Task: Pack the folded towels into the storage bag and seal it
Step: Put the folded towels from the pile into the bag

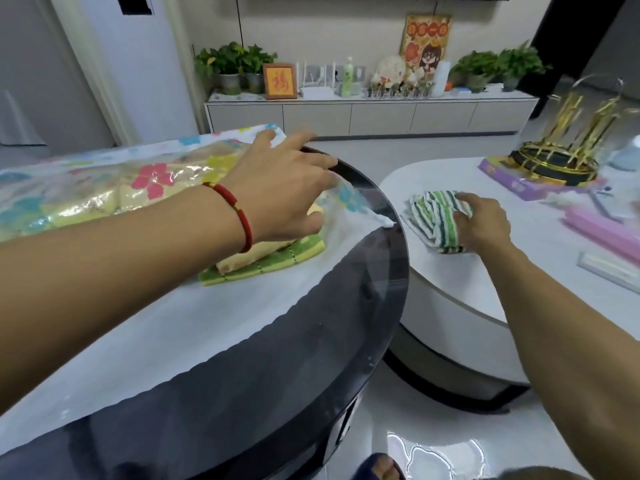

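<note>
The left hand (287, 188), a red cord bracelet (235, 213) at its wrist, reaches out over the mouth of the flower-printed storage bag (104, 188); its fingers spread over the clear film, thumb under it, seeming to lift the flap, though the grip itself is hard to make out. Left of that hand, pale yellow folded towels (93, 202) lie inside the bag. Just beneath the palm, a yellow-and-green folded towel (270, 258) rests at the bag's opening, partly under the film. Bag and towel sit on a white sheet (173, 327) covering a dark round glass table (311, 341). To the right, the right hand (485, 223) presses down on and grasps a green-striped folded towel (433, 220) on a white oval table (460, 289). Right of that hand lie a pink box (606, 230) and a gold ornament (568, 147).
</note>
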### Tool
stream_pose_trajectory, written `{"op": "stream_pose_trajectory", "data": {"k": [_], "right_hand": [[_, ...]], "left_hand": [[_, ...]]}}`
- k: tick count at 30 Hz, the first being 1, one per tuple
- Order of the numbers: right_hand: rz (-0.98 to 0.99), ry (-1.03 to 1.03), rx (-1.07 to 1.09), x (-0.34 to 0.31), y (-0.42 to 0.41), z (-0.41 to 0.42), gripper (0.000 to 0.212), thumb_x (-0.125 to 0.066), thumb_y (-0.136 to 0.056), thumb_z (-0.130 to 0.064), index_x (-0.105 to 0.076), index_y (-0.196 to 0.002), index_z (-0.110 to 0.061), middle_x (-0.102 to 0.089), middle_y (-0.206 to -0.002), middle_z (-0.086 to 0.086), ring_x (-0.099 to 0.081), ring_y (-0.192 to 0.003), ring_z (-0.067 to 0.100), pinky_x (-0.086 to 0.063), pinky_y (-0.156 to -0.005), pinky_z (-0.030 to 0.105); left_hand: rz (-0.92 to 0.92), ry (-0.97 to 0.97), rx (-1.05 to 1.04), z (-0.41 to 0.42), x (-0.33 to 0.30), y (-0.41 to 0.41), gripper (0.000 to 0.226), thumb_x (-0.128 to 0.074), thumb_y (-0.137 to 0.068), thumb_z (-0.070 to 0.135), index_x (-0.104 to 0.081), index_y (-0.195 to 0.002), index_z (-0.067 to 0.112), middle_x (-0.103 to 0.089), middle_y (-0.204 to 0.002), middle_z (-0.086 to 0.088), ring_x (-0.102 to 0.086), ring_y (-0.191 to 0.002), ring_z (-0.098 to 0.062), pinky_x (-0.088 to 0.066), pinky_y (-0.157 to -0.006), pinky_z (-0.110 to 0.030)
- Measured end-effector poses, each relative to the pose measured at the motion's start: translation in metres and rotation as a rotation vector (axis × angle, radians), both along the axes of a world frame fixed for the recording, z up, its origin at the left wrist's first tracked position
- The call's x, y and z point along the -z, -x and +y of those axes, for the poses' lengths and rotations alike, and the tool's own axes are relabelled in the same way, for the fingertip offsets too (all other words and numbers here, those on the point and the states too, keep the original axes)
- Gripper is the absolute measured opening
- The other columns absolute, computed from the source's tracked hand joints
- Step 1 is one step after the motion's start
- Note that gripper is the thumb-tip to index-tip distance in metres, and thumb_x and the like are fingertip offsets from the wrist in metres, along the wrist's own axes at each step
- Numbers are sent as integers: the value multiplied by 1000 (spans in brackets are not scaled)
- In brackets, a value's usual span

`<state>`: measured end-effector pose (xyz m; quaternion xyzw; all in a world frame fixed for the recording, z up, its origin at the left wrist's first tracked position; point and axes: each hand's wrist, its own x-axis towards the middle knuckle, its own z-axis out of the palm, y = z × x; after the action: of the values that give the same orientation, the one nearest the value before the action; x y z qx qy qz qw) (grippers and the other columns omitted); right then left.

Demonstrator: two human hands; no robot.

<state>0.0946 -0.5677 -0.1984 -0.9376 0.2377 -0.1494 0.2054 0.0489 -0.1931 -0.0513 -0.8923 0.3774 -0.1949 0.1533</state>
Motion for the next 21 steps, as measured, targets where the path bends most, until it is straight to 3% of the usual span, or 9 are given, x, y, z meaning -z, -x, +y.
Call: {"op": "stream_pose_trajectory", "data": {"k": [5,11,13,17,21], "right_hand": [[271,-63,145,17,-13,-13,47,-66,-94,-51,-55,-139,-44,-58,-137,21,-48,-128,47,-35,-111,49],[355,-235,15,1,15,-14,59,-88,-78,-39,-58,-127,-23,-62,-130,14,-56,-123,38,-44,-107,47],[268,-319,7,-3,41,-6,61,-93,-72,-34,-61,-121,-16,-62,-129,13,-58,-120,35,-49,-95,42],[-12,-664,-33,-14,110,17,39,-93,-73,-22,-68,-101,-11,-72,-112,20,-69,-92,34,-58,-82,53],[-125,-801,-189,-57,178,50,30,-91,-75,-23,-71,-95,-12,-73,-104,20,-68,-77,28,-58,-73,49]], "left_hand": [[17,34,-11,-1,4,-4,47,-49,-85,51,-59,-128,36,-45,-150,11,-27,-143,-30,-36,-103,-55],[33,26,-61,5,1,3,47,-49,-88,51,-53,-133,41,-39,-154,8,-25,-143,-30,-33,-105,-54],[29,15,-92,14,-2,9,47,-52,-87,46,-52,-134,43,-40,-153,8,-28,-141,-31,-35,-103,-54],[24,-25,-195,47,-10,25,45,-56,-86,47,-53,-131,45,-46,-145,6,-36,-133,-31,-40,-98,-55],[41,-31,-359,97,-16,44,48,-56,-84,44,-51,-131,49,-39,-148,5,-33,-132,-35,-38,-97,-61]]}}
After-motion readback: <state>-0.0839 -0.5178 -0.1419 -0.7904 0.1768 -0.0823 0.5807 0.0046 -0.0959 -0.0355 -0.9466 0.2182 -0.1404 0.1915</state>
